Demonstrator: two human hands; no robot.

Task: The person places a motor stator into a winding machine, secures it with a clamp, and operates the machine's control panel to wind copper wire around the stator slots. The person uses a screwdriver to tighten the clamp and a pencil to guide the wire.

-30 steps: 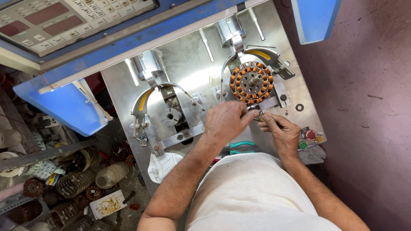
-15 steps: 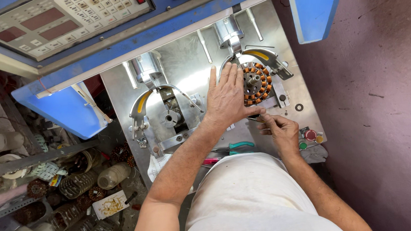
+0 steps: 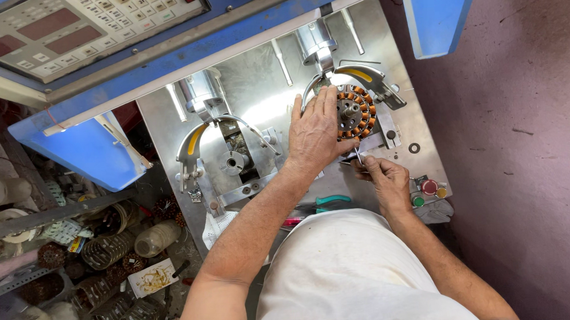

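A round stator (image 3: pixel 356 113) with copper-wound coils sits on the right winding station of a steel machine plate (image 3: pixel 262 102). My left hand (image 3: pixel 313 135) lies flat with fingers spread against the stator's left side. My right hand (image 3: pixel 383 177) is just below the stator, pinching a thin metal tool or wire end (image 3: pixel 358 155) that points up toward the coils. The left winding station (image 3: pixel 232 162) stands bare, with no stator on it.
A blue machine housing with a keypad control panel (image 3: pixel 72 25) sits above. Round push buttons (image 3: pixel 427 189) are at the plate's right corner. Green-handled pliers (image 3: pixel 330 202) lie at the front edge. Several wound stators and clutter (image 3: pixel 106 250) fill the shelf at the left.
My left hand rose from beside my right hand and spread flat over the stator's left side. My right hand stayed low, pinching the thin piece.
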